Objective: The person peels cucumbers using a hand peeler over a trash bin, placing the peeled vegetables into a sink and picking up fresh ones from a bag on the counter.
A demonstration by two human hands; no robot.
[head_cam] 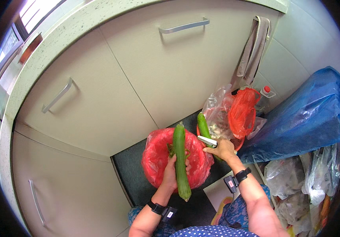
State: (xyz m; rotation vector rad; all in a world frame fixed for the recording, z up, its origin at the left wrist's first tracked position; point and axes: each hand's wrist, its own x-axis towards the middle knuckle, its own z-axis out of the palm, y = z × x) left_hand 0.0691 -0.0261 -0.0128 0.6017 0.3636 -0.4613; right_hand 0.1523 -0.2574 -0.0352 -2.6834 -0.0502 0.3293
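My left hand [171, 171] holds a long green ridged gourd [181, 163], upright in the view, over a bin or bowl lined with a red plastic bag [153, 157]. Some green peelings [170, 150] show behind the gourd inside the red lining. To the right, my right hand [224, 149] grips a white-edged peeler or knife [208, 141]; which of the two I cannot tell. Its tip points left. Just behind that tool a second green gourd [203, 124] leans in an orange-red basket [240, 144], partly hidden by the hand.
Clear and red plastic bags [242, 112] fill the basket, beside a red-capped bottle [266, 94]. A large blue plastic-covered object [303, 118] stands at right, above bagged goods [288, 177]. Cabinet doors [170, 74] with metal handles rise ahead; a cloth [253, 50] hangs there.
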